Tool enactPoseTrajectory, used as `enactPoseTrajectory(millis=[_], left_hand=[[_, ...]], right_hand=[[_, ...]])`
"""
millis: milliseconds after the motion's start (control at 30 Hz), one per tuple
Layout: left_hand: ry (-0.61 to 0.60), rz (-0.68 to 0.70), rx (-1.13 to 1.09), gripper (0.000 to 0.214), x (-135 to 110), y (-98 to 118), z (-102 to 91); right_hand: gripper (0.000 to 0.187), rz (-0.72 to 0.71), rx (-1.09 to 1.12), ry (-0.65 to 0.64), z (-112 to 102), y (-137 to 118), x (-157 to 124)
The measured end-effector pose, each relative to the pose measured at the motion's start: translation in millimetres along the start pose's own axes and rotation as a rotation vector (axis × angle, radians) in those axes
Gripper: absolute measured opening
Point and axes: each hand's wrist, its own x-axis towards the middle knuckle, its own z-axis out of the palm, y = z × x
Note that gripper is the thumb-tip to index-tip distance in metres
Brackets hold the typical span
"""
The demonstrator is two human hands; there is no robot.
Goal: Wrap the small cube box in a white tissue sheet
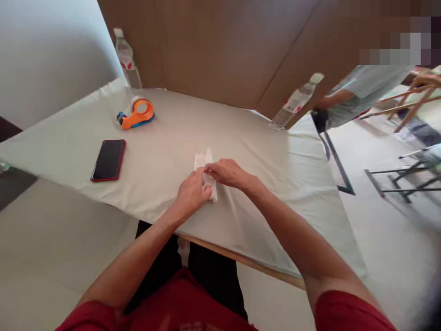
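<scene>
A thin white folded strip [211, 193], soft-looking and slightly see-through in places, lies on the cloth-covered table [248, 142]. Whether it is a plastic bag or tissue I cannot tell. My left hand [193, 191] is closed over its left side, thumb and fingers pinching it. From the right, my right hand [227, 172] reaches over with fingertips pinched on it close to the left fingers. The two hands nearly touch, and they hide the strip's middle. Its far end shows beyond the fingers.
Left of the hands lie a dark phone with a red case [109, 160] and an orange tape dispenser [139, 115]. Water bottles stand at the back left [127, 59] and back right [296, 102], against a brown cardboard partition [220, 46]. Another person's arm [339, 98] shows beyond it.
</scene>
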Motion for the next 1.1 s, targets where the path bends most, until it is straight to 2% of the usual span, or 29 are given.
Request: enactPoseTrajectory(millis=[133, 200, 300, 400, 467, 633, 733, 867, 967, 1100], left_hand=[[-0.007, 0.061, 0.038, 0.041, -2, -3, 5.5], [-0.023, 0.076, 0.054, 0.035, -2, -4, 6.4], [-0.037, 0.062, 0.069, 0.032, -1, -5, 6.5], [-0.035, 0.050, 0.071, 0.029, 0, -4, 6.2], [-0.036, 0.047, 0.078, 0.028, 0, -4, 6.2], [-0.044, 0.060, 0.102, 0.027, -1, -4, 5.7], [-0.040, 0.059, 0.118, 0.027, -1, -3, 5.2], [-0.047, 0.048, 0.159, 0.027, -2, -1, 4.1], [-0.036, 0.077, 0.211, 0.026, -2, 0, 2.3], [-0.002, 0.192, 0.252, 0.035, -1, -1, -0.6]], right_hand=[[0.021, -0.031, 0.117, 0.006, 9, 4, 11], [0.029, -0.016, 0.226, 0.054, 14, 9, 12], [0.034, 0.067, 0.402, 0.217, 21, 22, 9], [0.029, 0.227, 0.533, 0.360, 27, 35, 11], [0.028, 0.315, 0.584, 0.356, 30, 40, 17], [0.040, 0.422, 0.793, 0.292, 40, 40, 40], [0.035, 0.461, 0.865, 0.301, 43, 37, 51], [0.022, 0.432, 0.959, 0.263, 45, 36, 59], [0.026, 0.407, 0.987, 0.274, 46, 36, 61], [0.027, 0.374, 1.024, 0.330, 46, 34, 58]])
